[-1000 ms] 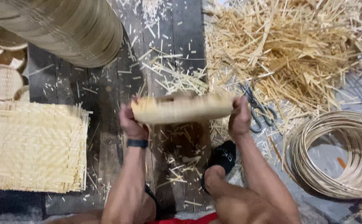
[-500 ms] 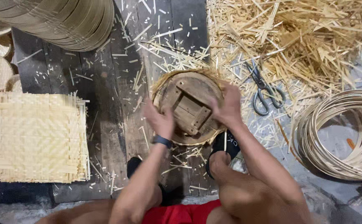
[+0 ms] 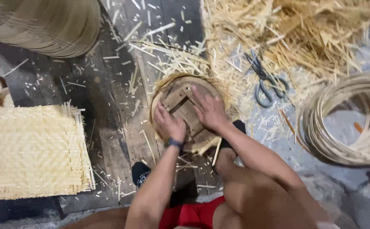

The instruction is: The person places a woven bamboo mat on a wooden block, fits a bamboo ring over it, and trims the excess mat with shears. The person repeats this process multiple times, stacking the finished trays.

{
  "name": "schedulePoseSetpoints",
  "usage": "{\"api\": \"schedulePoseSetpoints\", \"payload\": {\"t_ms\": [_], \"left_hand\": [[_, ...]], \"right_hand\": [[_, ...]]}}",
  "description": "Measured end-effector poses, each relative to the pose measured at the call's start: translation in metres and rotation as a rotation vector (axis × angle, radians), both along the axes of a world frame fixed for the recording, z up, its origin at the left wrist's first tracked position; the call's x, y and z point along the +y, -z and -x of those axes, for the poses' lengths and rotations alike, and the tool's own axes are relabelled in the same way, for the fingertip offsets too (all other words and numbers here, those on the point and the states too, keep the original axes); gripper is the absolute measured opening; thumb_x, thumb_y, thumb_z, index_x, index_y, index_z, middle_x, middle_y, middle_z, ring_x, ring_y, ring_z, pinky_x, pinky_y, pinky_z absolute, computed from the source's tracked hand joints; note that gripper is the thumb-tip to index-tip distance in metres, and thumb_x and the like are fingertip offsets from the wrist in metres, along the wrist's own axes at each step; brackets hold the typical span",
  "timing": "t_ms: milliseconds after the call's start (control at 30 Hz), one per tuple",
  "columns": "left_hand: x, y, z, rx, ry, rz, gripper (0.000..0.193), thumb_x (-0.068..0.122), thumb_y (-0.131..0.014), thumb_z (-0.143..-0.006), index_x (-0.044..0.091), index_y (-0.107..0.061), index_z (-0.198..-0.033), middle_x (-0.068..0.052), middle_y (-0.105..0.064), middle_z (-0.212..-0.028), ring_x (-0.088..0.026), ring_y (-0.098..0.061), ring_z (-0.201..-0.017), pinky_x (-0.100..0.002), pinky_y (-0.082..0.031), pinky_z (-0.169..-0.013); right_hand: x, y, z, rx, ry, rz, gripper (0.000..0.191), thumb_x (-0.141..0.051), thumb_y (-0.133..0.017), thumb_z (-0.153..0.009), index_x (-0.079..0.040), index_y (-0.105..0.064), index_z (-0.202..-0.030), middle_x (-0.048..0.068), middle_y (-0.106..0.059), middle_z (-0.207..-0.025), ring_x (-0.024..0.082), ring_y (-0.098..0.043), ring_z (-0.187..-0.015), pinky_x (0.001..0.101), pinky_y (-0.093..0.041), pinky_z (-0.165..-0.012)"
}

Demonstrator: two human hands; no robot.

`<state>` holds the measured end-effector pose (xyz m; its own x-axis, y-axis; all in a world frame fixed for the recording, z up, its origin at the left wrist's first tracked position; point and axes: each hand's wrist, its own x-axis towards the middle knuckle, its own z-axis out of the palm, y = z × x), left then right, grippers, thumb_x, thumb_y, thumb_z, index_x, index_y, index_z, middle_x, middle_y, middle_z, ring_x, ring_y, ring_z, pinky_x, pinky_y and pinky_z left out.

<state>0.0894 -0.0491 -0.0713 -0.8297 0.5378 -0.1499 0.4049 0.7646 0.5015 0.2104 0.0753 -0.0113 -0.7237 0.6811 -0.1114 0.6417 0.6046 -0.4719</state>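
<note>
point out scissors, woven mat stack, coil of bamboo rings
scissors (image 3: 264, 79), head view, on the pivot where the blades cross.
woven mat stack (image 3: 34, 150), head view, on the middle of the top mat.
coil of bamboo rings (image 3: 320, 140), head view, on the lower left band.

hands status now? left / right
Left hand: open, palm pressing down on the round wooden form.
Right hand: open, fingers spread flat on the same form.

Dark wooden floorboards (image 3: 108, 110) left of the round wooden mould (image 3: 184, 111) lie open — only thin slivers there. Rightwards, grey metal scissors (image 3: 264, 80), the heaped pale bamboo offcuts (image 3: 295, 34) and coiled bamboo hoops (image 3: 350, 123) crowd in — square woven bamboo mats (image 3: 34, 150) block far left.
</note>
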Motion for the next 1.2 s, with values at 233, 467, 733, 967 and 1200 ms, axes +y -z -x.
{"api": "schedulePoseSetpoints", "payload": {"t_ms": [233,467,733,967,1200], "left_hand": [[-0.008,0.01,0.003,0.109,0.178,-0.017,0.101,0.023,-0.071,-0.078,-0.004,-0.018,-0.16,-0.029,-0.025,-0.163,-0.045,-0.023,-0.151,-0.057,-0.014,-0.125],[0.067,0.007,-0.05,-0.026,0.235,0.024,0.123,0.063,-0.076,-0.079,-0.01,-0.009,-0.153,-0.031,-0.002,-0.163,-0.044,0.0,-0.153,-0.062,0.004,-0.12],[0.066,0.004,-0.046,0.004,0.585,-0.129,0.106,0.035,-0.078,-0.076,0.011,-0.021,-0.162,-0.026,-0.007,-0.169,-0.046,-0.003,-0.157,-0.064,-0.006,-0.124],[0.065,0.017,-0.049,0.023,0.588,-0.17,0.105,0.032,-0.079,-0.076,0.021,-0.023,-0.165,-0.023,-0.007,-0.171,-0.045,-0.004,-0.159,-0.067,-0.01,-0.125],[0.065,0.014,-0.045,-0.005,0.596,-0.171,0.109,0.03,-0.081,-0.074,0.022,-0.02,-0.164,-0.022,-0.004,-0.171,-0.045,-0.002,-0.158,-0.069,-0.009,-0.122]], "right_hand": [[0.018,0.032,-0.054,0.588,0.172,-0.071,0.053,-0.014,-0.072,-0.095,-0.013,-0.052,-0.144,0.022,-0.067,-0.123,0.039,-0.065,-0.114,0.0457,-0.053,-0.1],[0.091,0.044,-0.187,-0.243,0.642,-0.217,0.062,-0.019,-0.086,-0.073,0.003,-0.055,-0.122,0.028,-0.06,-0.116,0.046,-0.058,-0.108,0.0517,-0.049,-0.09],[0.093,0.04,-0.186,-0.38,0.618,0.425,0.057,-0.013,-0.084,-0.078,0.007,-0.051,-0.12,0.028,-0.066,-0.107,0.045,-0.062,-0.107,0.0508,-0.05,-0.095],[0.031,0.033,-0.203,0.651,0.792,1.384,0.064,-0.005,-0.081,-0.077,0.004,-0.055,-0.133,0.016,-0.071,-0.109,0.024,-0.072,-0.096,0.0391,-0.059,-0.09],[0.017,0.041,-0.196,0.999,0.606,1.196,0.055,-0.008,-0.084,-0.076,-0.002,-0.053,-0.121,0.009,-0.069,-0.106,0.02,-0.073,-0.097,0.0376,-0.063,-0.091]]}}
